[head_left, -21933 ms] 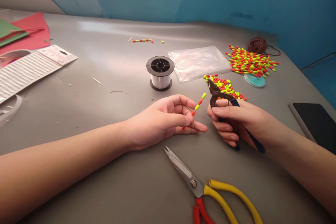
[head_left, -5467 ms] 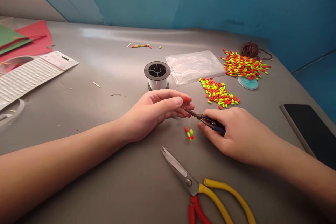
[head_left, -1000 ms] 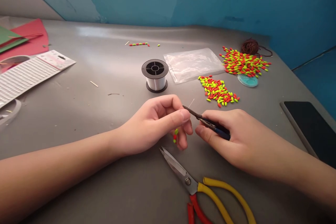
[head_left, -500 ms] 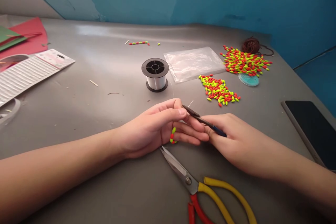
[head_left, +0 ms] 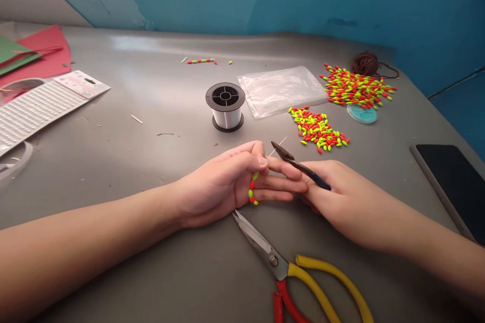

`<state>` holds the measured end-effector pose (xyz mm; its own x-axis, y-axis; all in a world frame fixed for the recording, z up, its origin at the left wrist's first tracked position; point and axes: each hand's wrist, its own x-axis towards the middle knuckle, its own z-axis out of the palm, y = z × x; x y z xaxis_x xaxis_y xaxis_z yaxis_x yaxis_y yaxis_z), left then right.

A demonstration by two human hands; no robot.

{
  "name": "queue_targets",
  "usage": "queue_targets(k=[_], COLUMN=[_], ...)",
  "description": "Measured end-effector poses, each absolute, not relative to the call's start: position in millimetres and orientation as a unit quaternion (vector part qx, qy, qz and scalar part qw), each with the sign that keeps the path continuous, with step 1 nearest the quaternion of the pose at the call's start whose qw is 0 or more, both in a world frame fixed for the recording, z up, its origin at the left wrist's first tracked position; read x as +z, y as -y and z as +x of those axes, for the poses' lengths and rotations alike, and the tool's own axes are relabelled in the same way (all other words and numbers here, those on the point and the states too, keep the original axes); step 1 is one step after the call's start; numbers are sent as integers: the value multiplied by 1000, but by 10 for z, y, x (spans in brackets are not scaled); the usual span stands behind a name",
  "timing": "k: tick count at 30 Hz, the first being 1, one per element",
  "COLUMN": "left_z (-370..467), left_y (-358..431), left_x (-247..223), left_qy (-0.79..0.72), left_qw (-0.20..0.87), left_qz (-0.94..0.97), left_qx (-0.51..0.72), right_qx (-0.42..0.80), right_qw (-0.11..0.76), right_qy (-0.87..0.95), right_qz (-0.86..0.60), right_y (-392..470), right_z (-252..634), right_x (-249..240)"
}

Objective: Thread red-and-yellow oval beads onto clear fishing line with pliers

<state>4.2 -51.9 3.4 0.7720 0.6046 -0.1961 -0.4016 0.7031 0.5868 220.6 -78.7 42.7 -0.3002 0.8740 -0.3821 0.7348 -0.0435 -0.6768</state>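
Over the grey bench [head_left: 170,277], beads [head_left: 251,193] are hung below the left hand [head_left: 227,176], pinched on thread [head_left: 284,139] whose end is slanted up and rightward, crossed in view by pliers [head_left: 288,156] clasped in the right hand [head_left: 337,192]

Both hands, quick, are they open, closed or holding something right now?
Left hand: thumb and forefinger pinched closed, holding a string of red and yellow-green oval beads.
Right hand: closed, holding dark metal pliers with blue handles.

Goes bare-armed and bare-handed from the fingers [head_left: 282,183] back along both forearms [head_left: 102,229] to the view's edge. Looks slender and smooth, narrowing at the wrists [head_left: 176,205] behind the fingers, widening farther back. Shows a short, rounded thumbnail [head_left: 261,161] beside the left fingers.
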Motion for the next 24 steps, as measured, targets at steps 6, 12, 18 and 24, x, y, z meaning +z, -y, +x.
queue_targets(k=[6,12,18,24], left_z=[37,27,16,-55], left_y=[512,494,461,394], left_x=[38,25,34,138], left_qy=[-193,-197,-208,-289], left_qw=[903,899,886,820], left_qz=[268,278,327,433], left_qx=[274,276,253,239], right_qx=[440,450,386,332], right_qw=[75,70,99,118], right_qy=[669,660,685,691], right_qz=[-594,-598,-609,-631], right_y=[794,772,755,729], right_z=[2218,2220,2232,2271], right_x=[407,406,390,427])
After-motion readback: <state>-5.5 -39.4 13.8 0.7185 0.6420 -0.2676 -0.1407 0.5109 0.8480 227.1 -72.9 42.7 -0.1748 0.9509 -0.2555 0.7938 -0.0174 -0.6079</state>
